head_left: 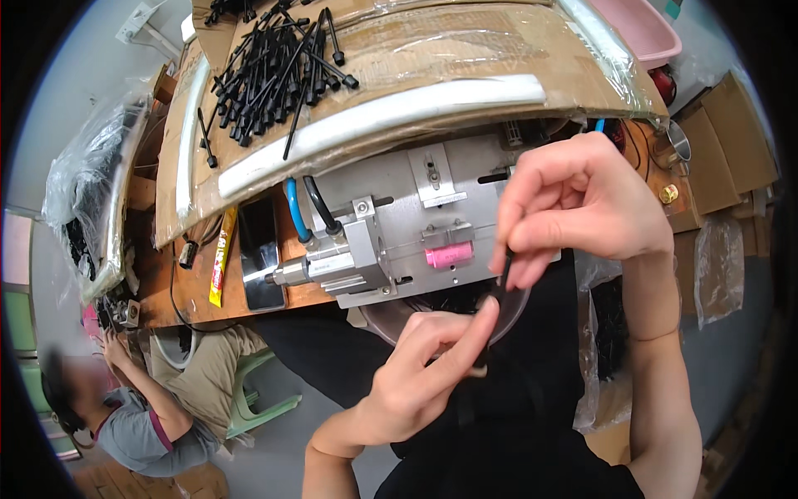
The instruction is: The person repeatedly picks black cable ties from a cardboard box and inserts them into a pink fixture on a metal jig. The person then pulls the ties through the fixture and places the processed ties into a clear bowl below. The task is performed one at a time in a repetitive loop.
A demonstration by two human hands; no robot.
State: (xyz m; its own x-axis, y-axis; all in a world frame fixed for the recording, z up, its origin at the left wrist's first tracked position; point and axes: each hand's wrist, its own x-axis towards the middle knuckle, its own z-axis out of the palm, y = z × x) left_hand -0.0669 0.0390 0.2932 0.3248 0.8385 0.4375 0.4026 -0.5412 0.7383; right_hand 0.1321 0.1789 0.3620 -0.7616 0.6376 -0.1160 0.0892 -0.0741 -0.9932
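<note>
My right hand (586, 200) pinches a thin black rod-shaped part (506, 270) between thumb and fingertips, to the right of the metal fixture. Below it, my left hand (420, 378) has thumb and forefinger closed at the part's lower end, which the fingers partly hide. Beside my hands stands the fixture: a grey metal plate (332, 179) carrying an air cylinder (357, 258) and a small pink block (449, 255). Under the plate's front edge, partly behind my hands, is a round tub (519, 312).
Many black rods with thick ends (274, 83) lie heaped on a cardboard sheet (432, 58) edged with white foam (391, 125). A phone (262, 249) and a yellow packet (220, 258) lie on the wooden bench. At left, another person (158, 416) sits working.
</note>
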